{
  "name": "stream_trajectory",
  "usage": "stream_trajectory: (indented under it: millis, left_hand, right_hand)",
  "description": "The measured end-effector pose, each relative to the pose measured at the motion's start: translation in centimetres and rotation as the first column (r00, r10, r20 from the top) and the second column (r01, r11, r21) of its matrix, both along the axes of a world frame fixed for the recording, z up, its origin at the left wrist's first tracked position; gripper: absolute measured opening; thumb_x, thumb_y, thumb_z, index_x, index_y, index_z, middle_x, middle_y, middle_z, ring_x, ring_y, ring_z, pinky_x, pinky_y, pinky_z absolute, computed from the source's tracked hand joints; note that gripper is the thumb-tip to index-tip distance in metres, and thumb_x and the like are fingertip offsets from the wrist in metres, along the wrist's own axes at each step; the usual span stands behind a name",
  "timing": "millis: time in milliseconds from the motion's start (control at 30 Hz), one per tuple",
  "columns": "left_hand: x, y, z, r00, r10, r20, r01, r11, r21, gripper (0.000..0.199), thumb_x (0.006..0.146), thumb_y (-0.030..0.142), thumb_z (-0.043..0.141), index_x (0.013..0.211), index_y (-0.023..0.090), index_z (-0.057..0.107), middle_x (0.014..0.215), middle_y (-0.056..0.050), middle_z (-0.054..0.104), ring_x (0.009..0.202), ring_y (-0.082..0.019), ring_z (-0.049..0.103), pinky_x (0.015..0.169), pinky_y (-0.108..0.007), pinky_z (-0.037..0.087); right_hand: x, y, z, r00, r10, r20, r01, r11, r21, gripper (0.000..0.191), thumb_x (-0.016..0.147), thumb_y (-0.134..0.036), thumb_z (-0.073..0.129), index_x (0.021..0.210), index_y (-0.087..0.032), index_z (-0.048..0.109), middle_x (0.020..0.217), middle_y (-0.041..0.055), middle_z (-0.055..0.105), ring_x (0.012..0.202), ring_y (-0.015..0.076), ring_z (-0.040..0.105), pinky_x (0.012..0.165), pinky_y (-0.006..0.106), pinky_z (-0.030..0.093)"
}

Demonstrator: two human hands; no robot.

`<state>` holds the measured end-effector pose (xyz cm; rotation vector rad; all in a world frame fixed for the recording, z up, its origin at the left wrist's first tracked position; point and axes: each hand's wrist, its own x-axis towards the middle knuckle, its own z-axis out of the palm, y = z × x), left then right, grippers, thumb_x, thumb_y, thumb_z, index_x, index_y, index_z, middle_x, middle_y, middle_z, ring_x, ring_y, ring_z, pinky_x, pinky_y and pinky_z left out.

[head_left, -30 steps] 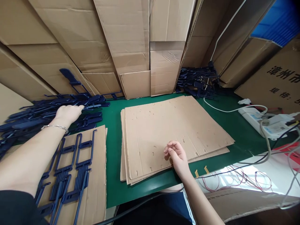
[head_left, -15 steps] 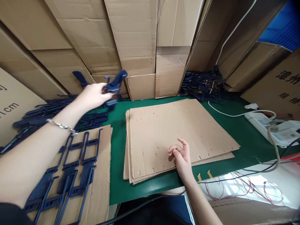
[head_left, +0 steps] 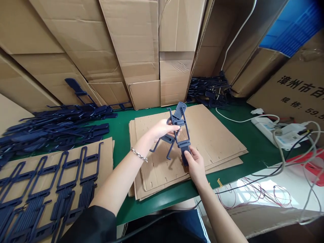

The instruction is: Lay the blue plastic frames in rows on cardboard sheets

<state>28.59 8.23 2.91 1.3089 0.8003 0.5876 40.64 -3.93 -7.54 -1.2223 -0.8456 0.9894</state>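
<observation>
Over the cardboard stack, my left hand (head_left: 164,130) is closed on dark blue plastic brackets, thin wire-like frames with ribbed paddle ends. What looks like two of them cross in its grip; my fingers hide part of the crossing. One bracket (head_left: 187,130) runs down toward me, and my right hand (head_left: 197,165) pinches its lower ribbed end between thumb and fingers. The other bracket (head_left: 168,138) points its two hooked legs down to the left. Under both hands lie the stacked cardboard sheets (head_left: 215,135), with small punctures in the top one.
A heap of similar brackets (head_left: 50,125) lies at the left rear. Several more are laid in a row on a cardboard sheet (head_left: 107,158) at front left. Another pile (head_left: 207,91) sits at the back right. A white power strip (head_left: 270,133) with cables stands on the right.
My left hand has come from the left heap to the middle, carrying brackets. My right hand, empty before, now grips a bracket end. The view has shifted right.
</observation>
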Motion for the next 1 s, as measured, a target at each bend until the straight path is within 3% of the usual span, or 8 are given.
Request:
stream_trajectory:
  millis: [200, 400, 600, 700, 767, 867, 933, 1000]
  left_hand:
    - [-1.8, 1.6, -0.1, 0.997, 0.024, 0.079, -0.020, 0.998, -0.053, 0.029, 0.065, 0.026, 0.073, 0.087, 0.011, 0.060, 0.076, -0.006, 0.063, 0.064, -0.012, 0.060, 0.067, -0.028, 0.050]
    - [-5.3, 4.2, 2.0, 0.945, 0.288, 0.158, -0.273, 0.956, -0.107, 0.028, 0.078, 0.033, 0.057, 0.093, 0.011, 0.062, 0.089, -0.011, 0.064, 0.074, -0.017, 0.063, 0.065, -0.028, 0.053]
    - [-9.0, 4.4, 4.2, 0.814, 0.513, 0.273, -0.506, 0.857, -0.099, 0.034, 0.079, 0.041, 0.050, 0.095, 0.013, 0.061, 0.085, -0.007, 0.060, 0.080, -0.020, 0.063, 0.064, -0.031, 0.054]
    - [-9.6, 4.0, 4.9, 0.725, 0.607, 0.325, -0.621, 0.781, -0.071, 0.037, 0.082, 0.046, 0.042, 0.092, 0.015, 0.060, 0.084, -0.007, 0.060, 0.078, -0.018, 0.062, 0.067, -0.031, 0.054]
    - [-10.0, 3.8, 5.1, 0.683, 0.642, 0.349, -0.670, 0.740, -0.049, 0.044, 0.084, 0.053, 0.036, 0.090, 0.018, 0.060, 0.086, -0.007, 0.061, 0.079, -0.018, 0.061, 0.068, -0.031, 0.054]
    - [-10.8, 3.7, 5.2, 0.641, 0.662, 0.387, -0.712, 0.702, -0.021, 0.052, 0.082, 0.062, 0.031, 0.087, 0.020, 0.061, 0.087, -0.008, 0.062, 0.083, -0.020, 0.061, 0.068, -0.032, 0.053]
    - [-11.4, 3.6, 5.4, 0.615, 0.678, 0.402, -0.739, 0.674, -0.005, 0.051, 0.080, 0.065, 0.033, 0.085, 0.021, 0.060, 0.087, -0.008, 0.062, 0.084, -0.021, 0.060, 0.068, -0.033, 0.053]
    - [-11.9, 3.3, 5.8, 0.591, 0.697, 0.406, -0.766, 0.643, 0.012, 0.048, 0.079, 0.065, 0.037, 0.084, 0.023, 0.059, 0.088, -0.007, 0.063, 0.086, -0.021, 0.060, 0.066, -0.031, 0.053]
  right_hand:
    - [0.0, 0.5, 0.9, 0.988, 0.077, -0.132, -0.087, 0.994, -0.073, 0.035, 0.068, -0.049, 0.064, 0.078, -0.018, 0.050, 0.059, -0.0015, 0.057, 0.050, 0.0104, 0.050, 0.047, 0.022, 0.040]
    - [0.2, 0.5, 1.2, 0.961, 0.012, -0.277, -0.043, 0.993, -0.108, 0.032, 0.068, -0.039, 0.060, 0.089, -0.020, 0.044, 0.067, -0.0015, 0.059, 0.054, 0.0116, 0.055, 0.048, 0.023, 0.043]
    - [-0.3, 1.0, 1.9, 0.996, 0.057, -0.068, -0.074, 0.960, -0.271, 0.031, 0.071, -0.033, 0.050, 0.097, -0.023, 0.038, 0.067, -0.0055, 0.055, 0.048, 0.0095, 0.048, 0.042, 0.020, 0.037]
    - [-0.8, 1.6, 3.0, 0.974, 0.159, 0.160, -0.097, 0.935, -0.341, 0.036, 0.077, -0.032, 0.040, 0.112, -0.022, 0.039, 0.076, -0.0002, 0.058, 0.055, 0.0129, 0.053, 0.047, 0.024, 0.041]
    - [-1.6, 2.2, 4.3, 0.875, 0.251, 0.413, -0.073, 0.913, -0.401, 0.047, 0.080, -0.027, 0.035, 0.126, -0.017, 0.038, 0.095, 0.0093, 0.061, 0.074, 0.0183, 0.060, 0.061, 0.029, 0.046]
    - [-3.9, 3.2, 6.2, 0.570, 0.424, 0.704, -0.001, 0.857, -0.515, 0.061, 0.083, -0.022, 0.031, 0.140, -0.004, 0.022, 0.119, 0.0218, 0.052, 0.097, 0.0278, 0.058, 0.077, 0.035, 0.045]
    - [-5.8, 3.8, 7.2, 0.368, 0.541, 0.756, 0.037, 0.804, -0.593, 0.063, 0.084, -0.020, 0.030, 0.142, 0.000, 0.015, 0.120, 0.0250, 0.050, 0.095, 0.0310, 0.058, 0.074, 0.037, 0.046]
    - [-7.3, 4.5, 8.1, 0.226, 0.624, 0.748, 0.038, 0.762, -0.647, 0.063, 0.085, -0.023, 0.032, 0.141, 0.002, 0.018, 0.116, 0.0256, 0.052, 0.094, 0.0324, 0.059, 0.071, 0.038, 0.047]
